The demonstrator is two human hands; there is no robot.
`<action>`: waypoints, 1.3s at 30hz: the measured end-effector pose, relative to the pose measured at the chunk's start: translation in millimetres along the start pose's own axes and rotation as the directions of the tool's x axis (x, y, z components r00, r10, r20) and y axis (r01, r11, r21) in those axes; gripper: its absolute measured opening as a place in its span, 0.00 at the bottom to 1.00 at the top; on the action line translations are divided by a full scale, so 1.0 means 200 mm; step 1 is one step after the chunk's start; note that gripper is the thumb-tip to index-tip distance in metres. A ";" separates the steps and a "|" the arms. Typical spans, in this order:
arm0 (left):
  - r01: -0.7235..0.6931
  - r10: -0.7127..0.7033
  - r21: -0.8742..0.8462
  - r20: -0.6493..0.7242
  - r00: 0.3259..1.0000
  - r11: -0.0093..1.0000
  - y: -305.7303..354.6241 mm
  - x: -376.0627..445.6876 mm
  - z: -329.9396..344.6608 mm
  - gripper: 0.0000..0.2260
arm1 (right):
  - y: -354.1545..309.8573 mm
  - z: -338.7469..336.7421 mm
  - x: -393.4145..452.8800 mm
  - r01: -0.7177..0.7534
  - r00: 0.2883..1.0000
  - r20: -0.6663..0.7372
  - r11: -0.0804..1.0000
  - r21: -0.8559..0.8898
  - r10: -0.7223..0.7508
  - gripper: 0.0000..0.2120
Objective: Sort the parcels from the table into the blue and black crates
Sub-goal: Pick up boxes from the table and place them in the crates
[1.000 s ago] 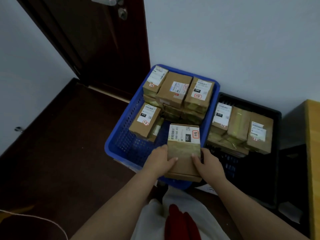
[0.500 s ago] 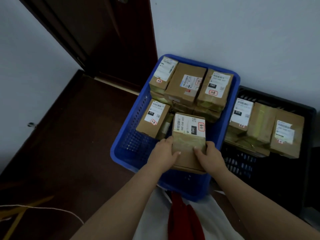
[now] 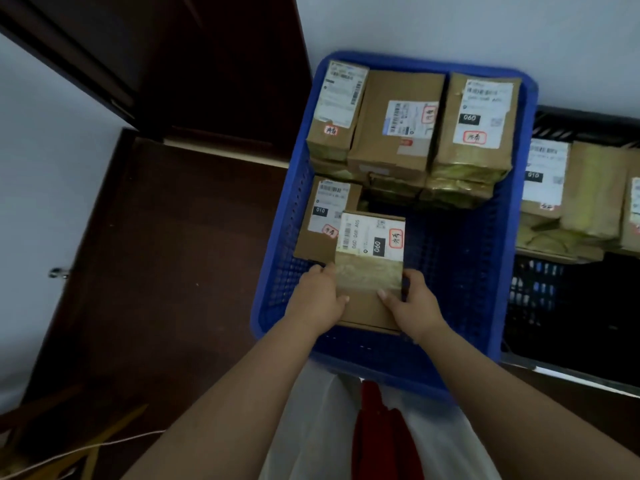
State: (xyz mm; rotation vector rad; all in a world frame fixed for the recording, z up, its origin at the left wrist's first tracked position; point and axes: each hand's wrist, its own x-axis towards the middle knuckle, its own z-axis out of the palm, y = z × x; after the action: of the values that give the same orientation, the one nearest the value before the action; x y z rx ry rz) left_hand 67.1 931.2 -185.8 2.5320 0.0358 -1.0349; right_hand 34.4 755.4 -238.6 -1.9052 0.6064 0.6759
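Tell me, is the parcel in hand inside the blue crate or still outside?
Inside: the parcel, gripped by the left hand and right hand, sits within the blue crate walls.

Brown cardboard parcels [image 3: 370, 271], white labels with black codes and red-outlined stamps. Blue crate [image 3: 460, 258], latticed walls. Black crate [image 3: 568, 320] beside it. Dark brown floor [image 3: 166, 271] and door [image 3: 194, 64], pale walls [image 3: 450, 26].

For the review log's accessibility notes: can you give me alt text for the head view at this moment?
Both hands, left hand and right hand, hold a labelled cardboard parcel over the blue crate, which already has several parcels stacked along its far side. A black crate with more parcels sits to its right.
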 end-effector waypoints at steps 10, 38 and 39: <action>-0.046 0.075 0.216 -0.127 0.989 0.975 -0.30 0.14 -0.28 0.28 | -0.27 0.31 0.36 -0.088 0.988 -0.130 0.996 -0.026 0.084 0.31; -0.333 0.385 0.465 -0.018 0.923 0.820 0.07 0.10 -0.52 0.23 | -0.50 -0.06 0.10 0.149 0.949 -0.169 0.848 -0.509 -0.268 0.25; -0.351 0.404 0.481 -0.008 0.915 0.803 0.13 0.09 -0.53 0.21 | -0.50 -0.11 0.06 0.150 0.940 -0.187 0.839 -0.524 -0.285 0.24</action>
State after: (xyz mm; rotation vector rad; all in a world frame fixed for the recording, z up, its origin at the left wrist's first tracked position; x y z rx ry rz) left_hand 154.8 944.2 -120.9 2.8451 -0.7550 -0.8074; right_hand 114.8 772.1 -175.9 -2.5394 0.3766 0.4631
